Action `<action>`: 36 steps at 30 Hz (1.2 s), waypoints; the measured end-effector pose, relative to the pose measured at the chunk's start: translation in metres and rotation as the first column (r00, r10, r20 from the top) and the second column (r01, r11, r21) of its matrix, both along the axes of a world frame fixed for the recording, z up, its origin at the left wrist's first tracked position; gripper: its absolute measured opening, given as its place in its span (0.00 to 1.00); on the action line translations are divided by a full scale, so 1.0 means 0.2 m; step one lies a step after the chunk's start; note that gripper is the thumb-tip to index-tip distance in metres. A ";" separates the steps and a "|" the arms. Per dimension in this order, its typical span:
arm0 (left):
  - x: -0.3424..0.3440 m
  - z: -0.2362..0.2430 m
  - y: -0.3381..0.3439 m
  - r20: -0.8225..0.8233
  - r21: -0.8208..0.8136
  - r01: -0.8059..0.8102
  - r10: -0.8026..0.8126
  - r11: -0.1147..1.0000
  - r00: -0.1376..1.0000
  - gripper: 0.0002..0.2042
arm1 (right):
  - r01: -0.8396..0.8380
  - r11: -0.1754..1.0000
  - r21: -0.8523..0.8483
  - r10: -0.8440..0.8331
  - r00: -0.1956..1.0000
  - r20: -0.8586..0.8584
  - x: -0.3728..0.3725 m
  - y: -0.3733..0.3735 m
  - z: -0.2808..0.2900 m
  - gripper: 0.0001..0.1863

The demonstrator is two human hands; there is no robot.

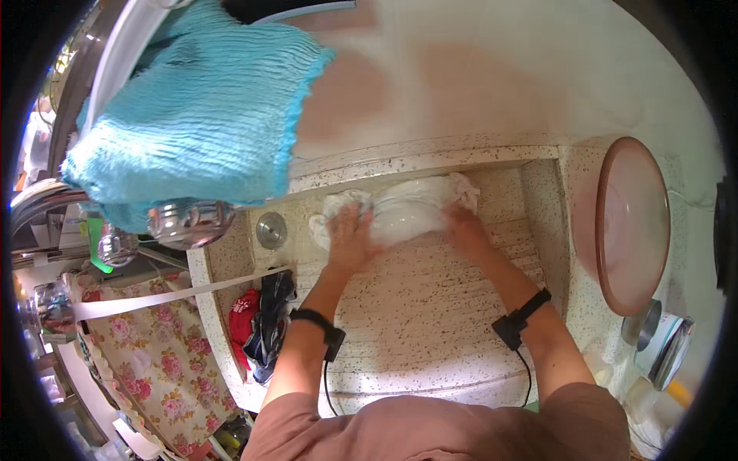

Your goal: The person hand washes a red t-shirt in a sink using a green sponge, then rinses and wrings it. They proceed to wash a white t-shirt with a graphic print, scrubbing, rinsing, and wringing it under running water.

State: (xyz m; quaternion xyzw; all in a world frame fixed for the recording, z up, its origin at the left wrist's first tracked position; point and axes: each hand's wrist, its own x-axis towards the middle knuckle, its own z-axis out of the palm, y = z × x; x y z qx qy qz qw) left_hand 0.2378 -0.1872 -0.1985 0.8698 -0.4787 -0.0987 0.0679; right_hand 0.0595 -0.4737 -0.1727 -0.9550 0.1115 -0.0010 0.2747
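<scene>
The left hand's (354, 238) fingers lie spread over the left end of a wet white cloth (411, 209), pressing rather than gripping, while the right hand (463, 229) is at its right end, too blurred to tell how far its fingers curl or whether they grasp it. The cloth lies bunched lengthwise along the far side of a speckled stone sink (430, 315), right of the round metal drain (271, 230). Farther out, red (242, 316) and dark garments (271, 319) lie at the sink's left, a turquoise towel (223, 115) hangs at upper left, and a pink-rimmed basin (636, 227) stands tilted at right.
</scene>
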 end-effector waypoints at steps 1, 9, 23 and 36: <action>-0.02 -0.01 -0.07 -0.019 0.138 -0.044 0.047 0.989 0.999 0.43 | -0.157 0.985 0.075 0.165 0.978 -0.125 -0.03 0.04 -0.01 0.19; -0.38 0.36 -0.02 -0.266 0.383 0.045 0.063 0.923 0.962 0.36 | 0.341 0.859 0.382 -0.099 0.843 -0.529 -0.24 0.12 0.04 0.20; -1.06 0.80 0.57 -0.288 0.062 -0.197 0.207 0.978 0.935 0.27 | -0.213 0.970 -0.120 0.160 0.924 -0.348 0.30 0.91 -0.04 0.29; -1.14 0.65 0.56 -0.151 0.032 -0.233 0.235 0.972 0.960 0.26 | -0.178 0.979 0.105 0.199 0.949 -0.246 0.28 1.09 -0.05 0.23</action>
